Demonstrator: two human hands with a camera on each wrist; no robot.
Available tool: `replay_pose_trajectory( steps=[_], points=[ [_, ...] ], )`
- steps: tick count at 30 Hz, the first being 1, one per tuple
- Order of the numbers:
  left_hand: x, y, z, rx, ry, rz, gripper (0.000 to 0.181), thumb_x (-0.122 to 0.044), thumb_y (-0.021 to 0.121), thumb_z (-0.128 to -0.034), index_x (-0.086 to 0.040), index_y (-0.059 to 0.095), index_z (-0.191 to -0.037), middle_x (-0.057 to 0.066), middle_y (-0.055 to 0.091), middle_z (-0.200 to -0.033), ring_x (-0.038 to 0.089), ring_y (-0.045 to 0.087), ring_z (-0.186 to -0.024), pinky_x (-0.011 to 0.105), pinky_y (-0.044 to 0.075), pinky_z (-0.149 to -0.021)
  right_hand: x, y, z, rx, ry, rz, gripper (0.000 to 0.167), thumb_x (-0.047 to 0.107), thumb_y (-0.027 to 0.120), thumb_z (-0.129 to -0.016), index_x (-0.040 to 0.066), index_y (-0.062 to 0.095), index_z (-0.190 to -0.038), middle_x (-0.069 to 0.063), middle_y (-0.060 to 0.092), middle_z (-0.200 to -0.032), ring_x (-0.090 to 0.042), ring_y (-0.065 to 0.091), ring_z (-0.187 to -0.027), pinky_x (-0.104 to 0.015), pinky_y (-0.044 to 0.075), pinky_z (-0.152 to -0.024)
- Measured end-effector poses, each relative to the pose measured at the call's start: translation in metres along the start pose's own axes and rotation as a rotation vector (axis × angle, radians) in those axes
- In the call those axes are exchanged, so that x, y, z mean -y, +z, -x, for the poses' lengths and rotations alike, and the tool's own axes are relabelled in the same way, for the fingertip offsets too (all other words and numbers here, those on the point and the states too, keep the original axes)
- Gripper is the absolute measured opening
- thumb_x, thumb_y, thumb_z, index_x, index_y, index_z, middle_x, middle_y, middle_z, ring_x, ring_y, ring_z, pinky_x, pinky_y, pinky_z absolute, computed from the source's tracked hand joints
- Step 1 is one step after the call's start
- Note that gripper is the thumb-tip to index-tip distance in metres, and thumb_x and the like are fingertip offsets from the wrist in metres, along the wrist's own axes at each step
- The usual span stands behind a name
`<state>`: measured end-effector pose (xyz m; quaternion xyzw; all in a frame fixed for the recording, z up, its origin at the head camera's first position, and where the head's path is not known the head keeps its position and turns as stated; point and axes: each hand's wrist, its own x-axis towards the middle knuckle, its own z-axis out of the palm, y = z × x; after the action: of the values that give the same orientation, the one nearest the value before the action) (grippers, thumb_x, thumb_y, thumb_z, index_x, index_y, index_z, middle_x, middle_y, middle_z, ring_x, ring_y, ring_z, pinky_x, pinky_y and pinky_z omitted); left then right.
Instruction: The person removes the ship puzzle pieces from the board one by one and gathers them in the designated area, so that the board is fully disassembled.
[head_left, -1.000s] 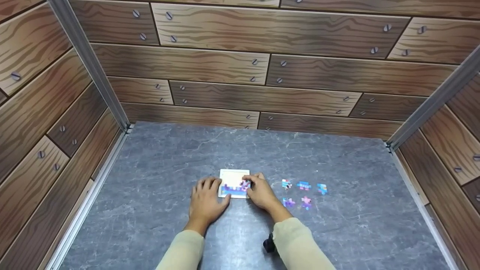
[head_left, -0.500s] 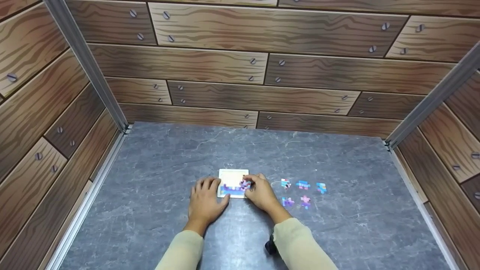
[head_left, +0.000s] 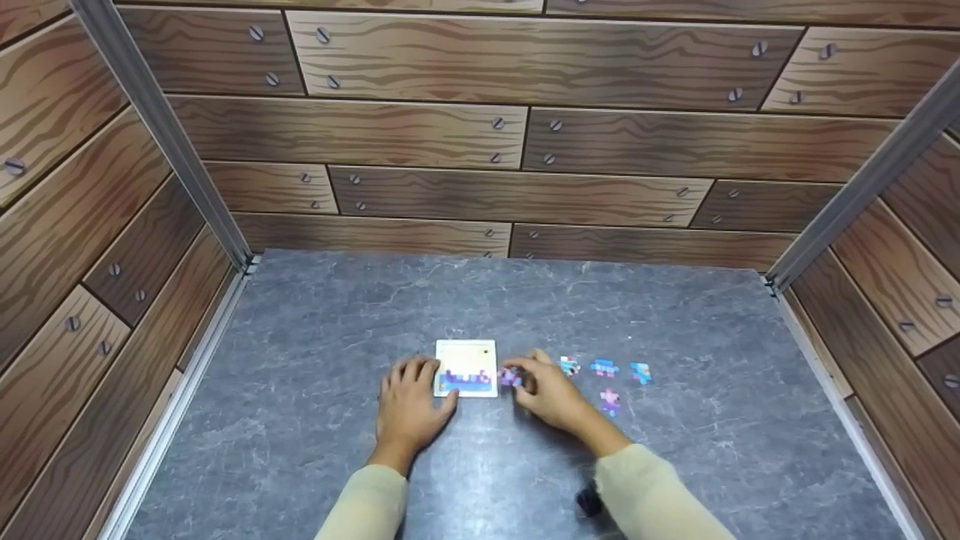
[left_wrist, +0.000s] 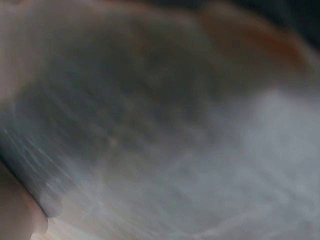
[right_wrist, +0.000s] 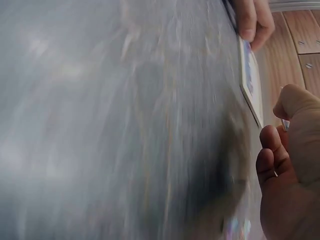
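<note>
The left hand (head_left: 409, 401) rests with relaxed fingers at the left edge of the tray (head_left: 461, 355), its thumb at the near edge; it seems to steady the tray and not to clench it, though the left wrist view is too blurred to confirm this. The right hand (head_left: 553, 394) pinches one piece (head_left: 510, 376) between thumb and finger, just beside the right edge of the tray; whether this piece touches the table (head_left: 315, 435), I cannot tell. The tray lies flat on the table, between the hands. Along its near part runs a blue and purple band (head_left: 466, 381), which I judge to be pieces already fitted, but the joints between them are too small to see. The far part is pale and looks unfilled, with only a small dark mark (head_left: 486, 352) by its far right corner. On the table to the right lie four loose pieces (head_left: 604, 367), three in a far row and one nearer. These four and the held piece are, I judge, left to place.
</note>
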<state>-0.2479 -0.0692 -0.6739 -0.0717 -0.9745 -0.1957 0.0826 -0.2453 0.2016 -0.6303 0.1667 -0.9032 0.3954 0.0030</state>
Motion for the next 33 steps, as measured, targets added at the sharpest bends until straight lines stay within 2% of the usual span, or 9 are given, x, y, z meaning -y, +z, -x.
replay_pose_trajectory(
  steps=[6,13,17,21,26,29,33],
  points=[
    [0.002,0.0,-0.001,-0.001,0.011,-0.004,0.063,-0.067,0.063,-0.0976,-0.025,0.065,-0.144,0.002,0.061,-0.149,0.033,0.05,-0.146,0.06,0.041,-0.119,-0.018,-0.025,0.029,-0.037,-0.002,0.042,0.05,-0.005,0.072,-0.089,0.009,0.074,-0.136,-0.004,0.059,-0.111,0.001,0.052,-0.076,-0.018,0.051,-0.068],
    [0.003,0.001,0.0,-0.02,0.018,0.0,0.062,-0.066,0.064,-0.0978,-0.024,0.065,-0.144,0.001,0.062,-0.148,0.033,0.051,-0.144,0.06,0.042,-0.117,-0.042,-0.044,0.064,-0.092,-0.032,0.063,0.049,-0.009,0.073,-0.088,0.006,0.074,-0.135,-0.004,0.059,-0.106,0.001,0.051,-0.077,-0.019,0.05,-0.067],
    [0.002,0.001,0.0,-0.017,0.015,-0.002,0.062,-0.066,0.064,-0.0979,-0.024,0.065,-0.144,0.001,0.062,-0.148,0.033,0.051,-0.143,0.06,0.042,-0.117,-0.052,-0.057,0.082,-0.127,0.016,0.053,0.05,-0.012,0.072,-0.09,0.006,0.072,-0.137,-0.007,0.061,-0.119,0.003,0.052,-0.077,-0.019,0.05,-0.066],
    [0.001,0.001,-0.001,-0.024,0.01,0.0,0.062,-0.066,0.064,-0.0978,-0.024,0.065,-0.144,0.002,0.062,-0.148,0.033,0.051,-0.143,0.06,0.041,-0.118,-0.062,-0.07,0.096,-0.194,0.033,0.047,0.052,-0.015,0.073,-0.089,0.007,0.073,-0.137,-0.009,0.063,-0.122,0.004,0.053,-0.076,-0.019,0.051,-0.066],
    [0.001,0.002,-0.001,-0.027,0.011,0.009,0.062,-0.065,0.065,-0.0974,-0.024,0.066,-0.143,0.002,0.062,-0.147,0.034,0.051,-0.144,0.061,0.041,-0.118,-0.077,-0.088,0.112,-0.286,0.041,0.099,0.053,-0.016,0.075,-0.087,0.008,0.075,-0.134,-0.01,0.064,-0.119,0.005,0.052,-0.075,-0.02,0.05,-0.064],
    [0.001,0.002,-0.001,-0.02,0.01,0.009,0.062,-0.066,0.064,-0.0977,-0.024,0.065,-0.144,0.002,0.062,-0.148,0.034,0.051,-0.144,0.062,0.041,-0.118,-0.088,-0.098,0.121,-0.28,0.078,0.136,0.051,-0.015,0.074,-0.09,0.007,0.074,-0.136,-0.011,0.064,-0.12,0.005,0.051,-0.076,-0.02,0.049,-0.065],
    [0.001,0.002,0.0,-0.012,0.005,0.013,0.062,-0.065,0.064,-0.0978,-0.024,0.065,-0.144,0.002,0.062,-0.148,0.034,0.05,-0.145,0.063,0.041,-0.119,-0.1,-0.109,0.126,-0.228,0.149,0.176,0.048,-0.011,0.072,-0.093,0.006,0.073,-0.139,-0.013,0.063,-0.122,0.003,0.049,-0.077,-0.02,0.047,-0.066]
  ],
)
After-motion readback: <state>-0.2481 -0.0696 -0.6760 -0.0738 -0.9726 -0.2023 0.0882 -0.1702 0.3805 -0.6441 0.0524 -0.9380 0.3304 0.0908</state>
